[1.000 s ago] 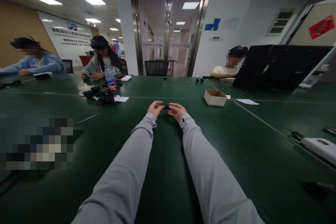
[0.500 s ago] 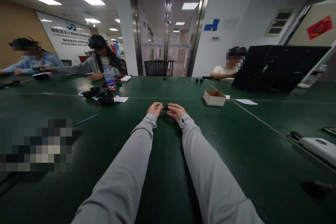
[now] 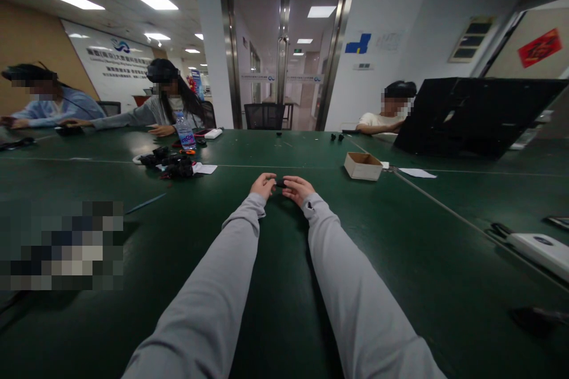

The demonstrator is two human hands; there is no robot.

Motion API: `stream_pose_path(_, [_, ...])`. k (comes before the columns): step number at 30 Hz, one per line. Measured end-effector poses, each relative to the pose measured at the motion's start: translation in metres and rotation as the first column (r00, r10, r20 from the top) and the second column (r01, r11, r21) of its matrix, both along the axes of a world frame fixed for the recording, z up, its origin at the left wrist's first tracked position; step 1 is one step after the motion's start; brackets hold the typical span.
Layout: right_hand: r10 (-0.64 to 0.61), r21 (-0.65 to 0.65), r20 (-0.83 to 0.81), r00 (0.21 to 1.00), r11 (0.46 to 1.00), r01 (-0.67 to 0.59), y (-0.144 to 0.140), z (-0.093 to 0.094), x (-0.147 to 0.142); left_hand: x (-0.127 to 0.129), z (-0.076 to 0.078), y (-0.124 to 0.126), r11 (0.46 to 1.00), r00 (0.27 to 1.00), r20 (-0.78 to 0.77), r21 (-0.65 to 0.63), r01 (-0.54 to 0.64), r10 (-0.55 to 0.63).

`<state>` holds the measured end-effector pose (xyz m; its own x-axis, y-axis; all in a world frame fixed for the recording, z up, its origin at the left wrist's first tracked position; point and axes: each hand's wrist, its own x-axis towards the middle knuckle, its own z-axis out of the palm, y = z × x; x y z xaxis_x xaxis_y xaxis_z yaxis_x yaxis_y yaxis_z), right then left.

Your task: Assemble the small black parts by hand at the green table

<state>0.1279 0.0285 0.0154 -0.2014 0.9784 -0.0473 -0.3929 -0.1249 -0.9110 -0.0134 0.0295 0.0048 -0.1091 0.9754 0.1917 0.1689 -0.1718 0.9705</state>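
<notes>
Both arms, in light grey sleeves, reach straight out over the green table (image 3: 284, 284). Between the fingertips is a small black object (image 3: 280, 183), too small and too far off to tell its kind. My left hand (image 3: 264, 184) pinches its left end with thumb and fingers. From the other side my right hand (image 3: 299, 189) grips its right end, fingers curled round it. The fingers hide part of the object, which is held just above the tabletop.
A small open cardboard box (image 3: 363, 167) stands beyond my right hand. To the left lie a heap of black parts (image 3: 171, 163), a water bottle (image 3: 185, 133) and a thin blue stick (image 3: 146, 204). A white device (image 3: 542, 251) is at right. Three people sit around the table.
My hands stay in nearly the same place, with the small black object still between them. At far left, a person's hands have shifted left.
</notes>
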Motion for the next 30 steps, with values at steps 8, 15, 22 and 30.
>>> stream_pose_path(8, [0.003, -0.009, 0.007, 1.0, 1.0, -0.003, 0.0009, -0.0011, 0.0002, 0.003, 0.0064, -0.0073, 0.998, 0.999, -0.018, -0.038, -0.046, 0.045])
stream_pose_path(15, [0.009, -0.01, 0.016, 1.0, 1.0, -0.009, -0.0004, 0.0002, 0.0, 0.0028, 0.005, -0.0062, 0.999, 0.999, -0.037, -0.026, -0.024, 0.023])
stream_pose_path(22, [0.012, -0.005, 0.011, 1.0, 1.0, -0.012, -0.0001, 0.0, 0.0002, -0.0012, 0.0028, -0.0051, 1.0, 1.0, -0.008, 0.004, 0.007, -0.007])
stream_pose_path(30, [0.007, -0.008, 0.008, 1.0, 1.0, -0.007, 0.0005, -0.0007, 0.0005, 0.0005, 0.0049, -0.0042, 0.997, 1.0, 0.02, -0.073, -0.008, 0.01])
